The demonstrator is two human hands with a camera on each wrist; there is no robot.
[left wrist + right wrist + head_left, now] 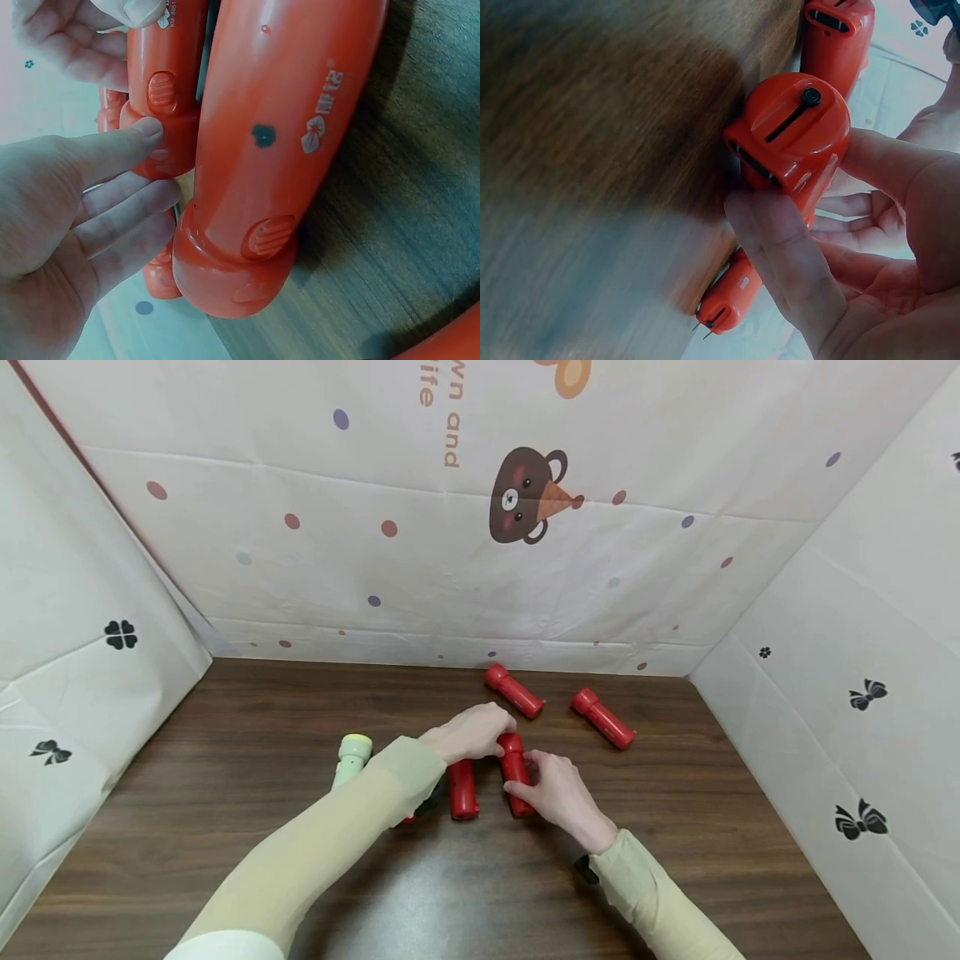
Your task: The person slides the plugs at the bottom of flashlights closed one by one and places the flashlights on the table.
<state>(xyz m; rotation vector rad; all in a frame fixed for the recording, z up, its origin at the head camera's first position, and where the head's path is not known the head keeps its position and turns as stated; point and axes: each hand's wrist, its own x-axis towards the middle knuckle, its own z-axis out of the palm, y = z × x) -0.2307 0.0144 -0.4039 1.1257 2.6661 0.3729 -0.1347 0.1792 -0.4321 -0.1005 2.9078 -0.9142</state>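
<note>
Both hands are on one red flashlight (514, 768) that lies lengthwise on the brown table. My left hand (474, 732) pinches its wider head end between thumb and fingers. My right hand (557, 789) grips the body near the tail, thumb on one side and fingers on the other. In the right wrist view the flashlight's tail (795, 112) shows a slot with a small black knob. Just left of it lies a second red flashlight (463, 792), its head hidden under my left hand; it looms large in the left wrist view, with a ribbed switch (270, 236).
Two more red flashlights (514, 690) (603, 718) lie tilted toward the back of the table (712, 810). A pale green flashlight (352, 758) sits at left, partly behind my left sleeve. A red end (407, 820) peeks from under that sleeve. Printed cloth walls (435, 568) enclose the table.
</note>
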